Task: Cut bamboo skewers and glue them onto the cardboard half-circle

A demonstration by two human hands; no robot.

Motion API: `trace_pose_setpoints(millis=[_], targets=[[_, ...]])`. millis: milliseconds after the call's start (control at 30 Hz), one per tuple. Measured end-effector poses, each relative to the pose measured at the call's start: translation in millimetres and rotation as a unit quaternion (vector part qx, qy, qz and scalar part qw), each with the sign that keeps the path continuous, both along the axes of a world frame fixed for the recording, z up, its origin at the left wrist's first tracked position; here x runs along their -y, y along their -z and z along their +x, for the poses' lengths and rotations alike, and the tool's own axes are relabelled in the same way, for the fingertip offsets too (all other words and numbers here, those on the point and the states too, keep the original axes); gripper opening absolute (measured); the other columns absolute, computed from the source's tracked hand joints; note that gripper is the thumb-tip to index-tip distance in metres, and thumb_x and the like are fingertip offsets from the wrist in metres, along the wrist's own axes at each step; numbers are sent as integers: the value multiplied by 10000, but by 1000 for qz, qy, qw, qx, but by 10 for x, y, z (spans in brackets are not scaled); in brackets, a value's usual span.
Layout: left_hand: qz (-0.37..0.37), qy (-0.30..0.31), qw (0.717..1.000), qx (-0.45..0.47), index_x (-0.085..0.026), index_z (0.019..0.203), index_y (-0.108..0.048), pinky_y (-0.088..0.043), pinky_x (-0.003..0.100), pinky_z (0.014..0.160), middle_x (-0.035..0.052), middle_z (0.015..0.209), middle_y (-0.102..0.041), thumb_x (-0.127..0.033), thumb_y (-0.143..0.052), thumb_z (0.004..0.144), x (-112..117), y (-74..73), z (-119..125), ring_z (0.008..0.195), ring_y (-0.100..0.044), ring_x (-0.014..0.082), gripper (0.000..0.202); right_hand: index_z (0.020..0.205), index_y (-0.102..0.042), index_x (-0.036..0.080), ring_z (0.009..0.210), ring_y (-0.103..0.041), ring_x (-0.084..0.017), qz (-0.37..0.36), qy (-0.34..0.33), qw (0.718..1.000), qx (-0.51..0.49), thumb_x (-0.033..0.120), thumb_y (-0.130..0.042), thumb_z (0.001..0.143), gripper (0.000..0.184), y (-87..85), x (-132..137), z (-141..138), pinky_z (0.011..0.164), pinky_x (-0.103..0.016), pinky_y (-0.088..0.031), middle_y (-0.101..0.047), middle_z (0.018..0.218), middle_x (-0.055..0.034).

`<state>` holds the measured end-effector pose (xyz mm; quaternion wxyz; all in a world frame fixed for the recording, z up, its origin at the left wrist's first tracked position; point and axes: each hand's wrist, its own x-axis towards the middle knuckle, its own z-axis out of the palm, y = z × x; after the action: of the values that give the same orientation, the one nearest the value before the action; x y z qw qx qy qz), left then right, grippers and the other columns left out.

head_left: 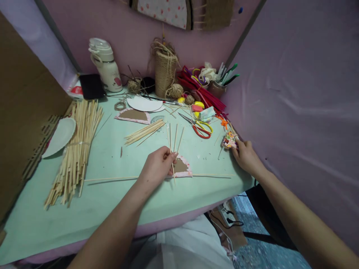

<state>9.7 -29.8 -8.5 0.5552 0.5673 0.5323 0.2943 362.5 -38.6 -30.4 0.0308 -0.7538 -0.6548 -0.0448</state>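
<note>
My left hand (159, 164) pinches several thin wooden sticks (175, 136), which fan upward over a small half-circle of brown cardboard (181, 164) edged in pink-and-white fabric. Part of the cardboard is hidden by the fingers. A long stick (210, 175) runs sideways along its straight edge. At the table's right side, my right hand (246, 155) has its fingers closed on a small flower-patterned object (230, 141) whose kind I cannot make out. Scissors (200, 129) with red and yellow handles lie between the hands, farther back.
A tied bundle of sticks (75, 149) lies left, beside a white paper plate piece (60, 137). Behind are loose sticks (144, 132), a larger fabric-edged half-circle (134, 115), a twine spool (165, 73), a white bottle (108, 69) and a pen cup (217, 89).
</note>
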Motion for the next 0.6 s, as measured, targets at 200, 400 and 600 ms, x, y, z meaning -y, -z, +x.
trace_pose_setpoints(millis=[200,400,600], targets=[[7,-8,999,38,-191,758,-546,-445,212,442,0,739,-675,-450,-541,839,2,-2,20,455,-548,92,271,1265,-531,53,995,-551,-375,43,24,998,35,419,-393,937,511,-49,5,-94,816,-517,-465,-550,1073,-251],[44,51,998,16,-181,719,-594,-421,209,525,-20,644,-625,-373,-601,791,70,-52,65,545,-554,105,205,1305,-510,260,1030,-596,-251,140,-281,937,-150,264,-483,938,369,-620,235,-1027,890,-414,-493,-535,1232,-149],[75,95,993,-14,-184,701,-630,-420,211,552,-25,595,-606,-267,-543,788,109,-70,94,571,-550,111,149,1220,-564,248,965,-614,-192,-36,-468,855,-220,224,-434,967,286,-634,124,-1597,771,-303,-519,-622,1092,-93]])
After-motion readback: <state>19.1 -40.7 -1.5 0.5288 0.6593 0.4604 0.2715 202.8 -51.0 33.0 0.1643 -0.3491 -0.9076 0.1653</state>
